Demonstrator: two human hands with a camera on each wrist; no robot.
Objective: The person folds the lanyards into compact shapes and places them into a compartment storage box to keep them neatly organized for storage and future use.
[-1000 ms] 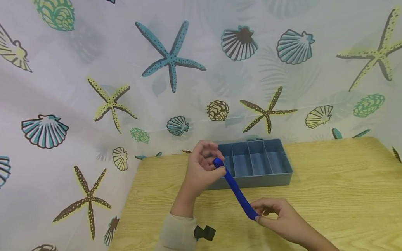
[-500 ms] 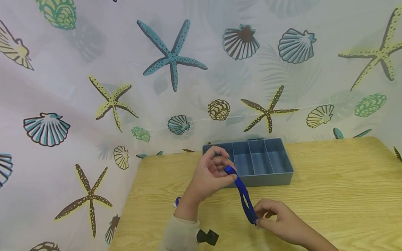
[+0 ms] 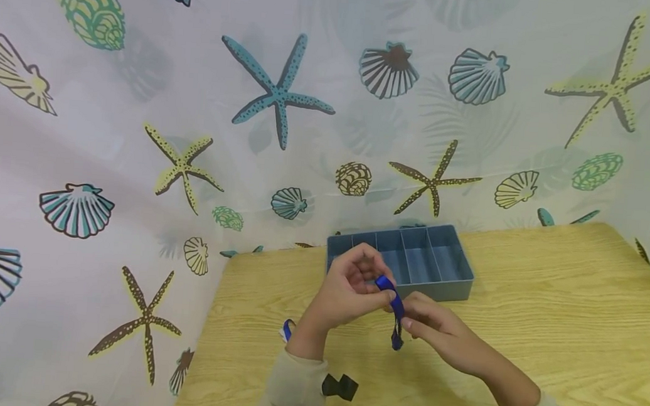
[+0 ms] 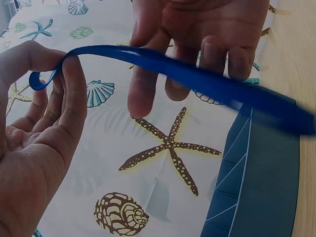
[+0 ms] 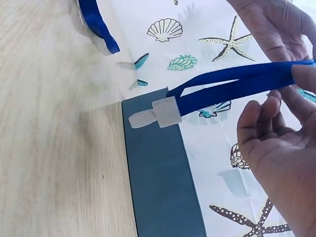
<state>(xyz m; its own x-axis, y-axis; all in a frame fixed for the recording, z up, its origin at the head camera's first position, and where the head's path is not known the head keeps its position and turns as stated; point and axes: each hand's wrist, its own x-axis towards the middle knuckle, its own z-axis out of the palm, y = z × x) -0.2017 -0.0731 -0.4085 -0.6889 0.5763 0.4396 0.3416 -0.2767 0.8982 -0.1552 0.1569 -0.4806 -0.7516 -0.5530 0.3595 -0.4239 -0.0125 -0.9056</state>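
A blue lanyard [image 3: 396,312] hangs in front of the divided tray, folded over at its upper end. My left hand [image 3: 353,287] pinches that end between thumb and forefinger, as the left wrist view [image 4: 39,118] also shows. At the other end the lanyard carries a white plastic clip [image 5: 167,111], seen in the right wrist view. My right hand [image 3: 446,334] is beside the strap near the left one, fingers loose; in the left wrist view its fingers [image 4: 142,94] reach behind the strap without closing round it. Whether they touch it I cannot tell.
Behind the hands, a blue-grey tray [image 3: 434,290] with several compartments stands on the wooden table [image 3: 549,319]. Another blue strap [image 3: 289,327] with a white part lies by the left wrist. A curtain [image 3: 319,127] printed with shells and starfish hangs behind the table.
My right hand has let go of the lanyard's lower end and moved up and left towards my left hand. That end now hangs down. The left hand has shifted right and slightly down.
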